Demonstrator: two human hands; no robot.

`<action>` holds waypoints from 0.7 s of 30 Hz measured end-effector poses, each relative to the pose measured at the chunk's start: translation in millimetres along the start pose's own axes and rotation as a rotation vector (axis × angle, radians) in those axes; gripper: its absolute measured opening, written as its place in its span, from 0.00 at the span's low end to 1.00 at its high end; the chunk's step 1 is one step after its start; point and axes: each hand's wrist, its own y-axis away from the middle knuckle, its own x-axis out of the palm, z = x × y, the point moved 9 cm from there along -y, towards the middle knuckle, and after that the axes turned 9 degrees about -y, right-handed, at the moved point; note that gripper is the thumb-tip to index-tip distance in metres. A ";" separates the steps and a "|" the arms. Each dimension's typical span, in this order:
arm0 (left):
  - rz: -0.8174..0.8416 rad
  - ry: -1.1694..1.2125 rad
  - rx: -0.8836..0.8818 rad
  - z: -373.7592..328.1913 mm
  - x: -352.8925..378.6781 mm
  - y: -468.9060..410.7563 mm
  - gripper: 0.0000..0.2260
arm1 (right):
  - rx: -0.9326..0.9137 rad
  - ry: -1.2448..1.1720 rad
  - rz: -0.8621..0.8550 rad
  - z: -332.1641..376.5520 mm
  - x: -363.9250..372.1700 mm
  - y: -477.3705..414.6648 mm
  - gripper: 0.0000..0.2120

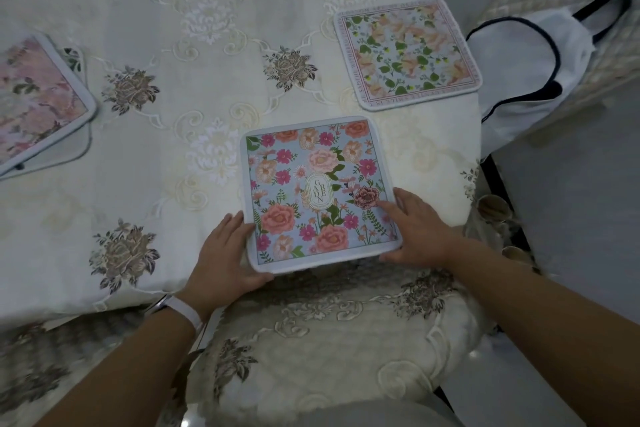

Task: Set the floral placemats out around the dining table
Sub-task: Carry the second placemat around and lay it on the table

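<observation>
Far left of left hand [225, 253]: pink placemat [38, 97] cut by frame edge, mostly hiding second mat [59, 152]. Beside right hand [419, 229]: blurred objects [495, 215], unidentifiable.

Dim, flat light; blurred, warped wide-angle edges

What is lying on the table [214, 87]
The near placemat [320, 194] is lying at centre, the second placemat [408, 54] at upper right, the third placemat [38, 100] at the left edge.
</observation>
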 end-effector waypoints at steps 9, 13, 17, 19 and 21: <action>-0.008 0.034 0.024 4.9 8.0 -2.7 0.46 | -0.033 0.018 -0.053 4.1 -2.0 -0.4 0.51; -0.017 0.067 0.010 5.9 6.4 -1.6 0.45 | -0.024 0.001 -0.066 5.7 -6.8 -2.7 0.50; -0.011 0.062 0.014 1.4 3.2 -2.3 0.45 | -0.006 0.001 -0.054 5.4 -6.0 -1.7 0.49; 0.000 0.071 -0.011 -3.2 -0.6 -1.4 0.44 | 0.003 -0.011 -0.032 7.2 -3.1 -0.8 0.50; -0.002 0.094 -0.066 -10.4 -9.7 1.2 0.43 | 0.016 -0.024 0.006 8.0 -2.3 -0.8 0.50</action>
